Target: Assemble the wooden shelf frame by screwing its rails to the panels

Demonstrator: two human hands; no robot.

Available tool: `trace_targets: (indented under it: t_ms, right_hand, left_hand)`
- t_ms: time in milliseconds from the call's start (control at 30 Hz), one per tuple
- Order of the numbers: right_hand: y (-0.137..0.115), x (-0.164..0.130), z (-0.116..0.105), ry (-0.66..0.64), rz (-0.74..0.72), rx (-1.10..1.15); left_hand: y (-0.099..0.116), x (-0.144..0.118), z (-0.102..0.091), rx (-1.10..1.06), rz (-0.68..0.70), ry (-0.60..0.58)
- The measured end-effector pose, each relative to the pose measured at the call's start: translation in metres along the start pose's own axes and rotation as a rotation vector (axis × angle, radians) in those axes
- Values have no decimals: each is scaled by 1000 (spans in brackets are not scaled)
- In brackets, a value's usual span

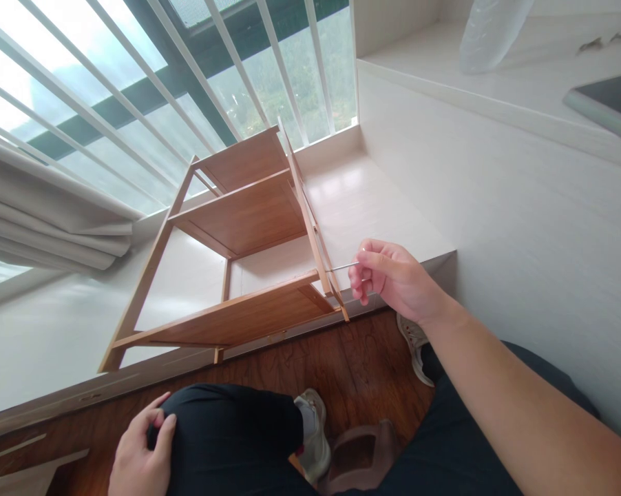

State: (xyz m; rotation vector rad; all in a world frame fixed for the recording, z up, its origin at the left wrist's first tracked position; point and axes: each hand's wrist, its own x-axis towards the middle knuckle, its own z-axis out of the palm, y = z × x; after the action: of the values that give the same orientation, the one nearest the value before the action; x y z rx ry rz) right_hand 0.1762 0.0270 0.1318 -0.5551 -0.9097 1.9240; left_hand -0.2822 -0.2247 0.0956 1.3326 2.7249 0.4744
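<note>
A wooden shelf rack lies tilted on the pale window ledge, with several boards between its side frames. My right hand is closed in a pinch on a thin metal hex key. The key's far tip meets the rack's right side frame, near the end of the closest board; whether it sits in a screw there is too small to tell. My left hand rests on my left knee, fingers loosely bent and apart, holding nothing.
Behind the rack stand white window bars, with a grey curtain at left. On the upper right counter are a clear plastic bottle, small metal pieces and a dark-topped device. A brown stool is between my legs.
</note>
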Motion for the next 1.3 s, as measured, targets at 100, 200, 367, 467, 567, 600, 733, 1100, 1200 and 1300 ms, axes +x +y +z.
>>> trace_targets:
  t_ms: [100,200,367,467,567,600,733,1100,1200,1300]
  right_hand:
    - [-1,2,2,-14,41,40]
    - [0,3,2,-26,40,27]
    - [4,1,0,8,-83,-124]
    - [6,0,-3,5,-124,-201]
    - [8,-1,-5,33,-201,-279]
    - [9,-1,-6,47,-235,-309]
    - [11,-3,-8,107,-365,-421]
    - [10,-8,-8,220,-597,-711]
    - [7,-7,-5,136,-434,-594]
    - [5,-5,-3,54,-287,-494]
  left_hand:
    - [2,0,0,13,7,4]
    - [3,0,0,18,22,17]
    - [4,-1,-1,45,-2,-17]
    - [5,0,-1,33,14,-15]
    - [6,1,0,24,29,-8]
    - [5,2,0,22,29,-6]
    - [5,2,1,24,39,-6]
    - [7,0,1,32,23,-4]
    - [8,0,1,26,23,-21]
    - [9,0,1,26,14,-28]
